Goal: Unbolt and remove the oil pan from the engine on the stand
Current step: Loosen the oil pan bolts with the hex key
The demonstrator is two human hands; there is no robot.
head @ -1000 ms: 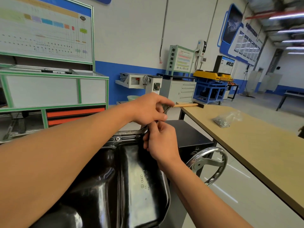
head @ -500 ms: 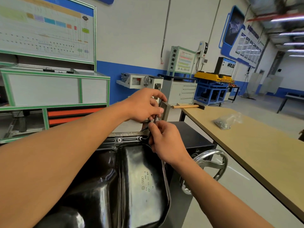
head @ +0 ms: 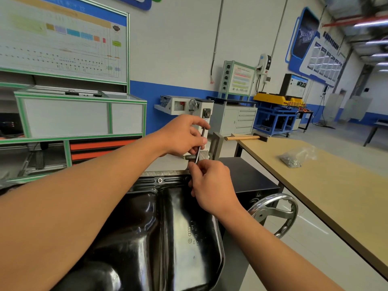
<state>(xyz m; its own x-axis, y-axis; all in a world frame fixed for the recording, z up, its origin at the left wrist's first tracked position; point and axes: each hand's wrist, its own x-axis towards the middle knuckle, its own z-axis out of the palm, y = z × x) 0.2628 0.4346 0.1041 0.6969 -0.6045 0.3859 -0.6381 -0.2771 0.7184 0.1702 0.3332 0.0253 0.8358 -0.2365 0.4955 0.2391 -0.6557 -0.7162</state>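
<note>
Black glossy pressed-steel oil pan (head: 178, 227) fills the near centre, seated on the engine, with one flange bolt (head: 160, 180) visible along its far edge. At the pan's far right corner, the left hand (head: 182, 137) pinches the upper shaft of a thin dark metal hex key (head: 202, 139) and the right hand (head: 212, 183) pinches its lower end. A second ago the key leaned rightward; now it stands nearly upright, which suggests a corner bolt is being wound out. The pan is not yet free. A clear bag of fasteners (head: 294, 157) lies on the tan worktop (head: 315, 185) at right.
</note>
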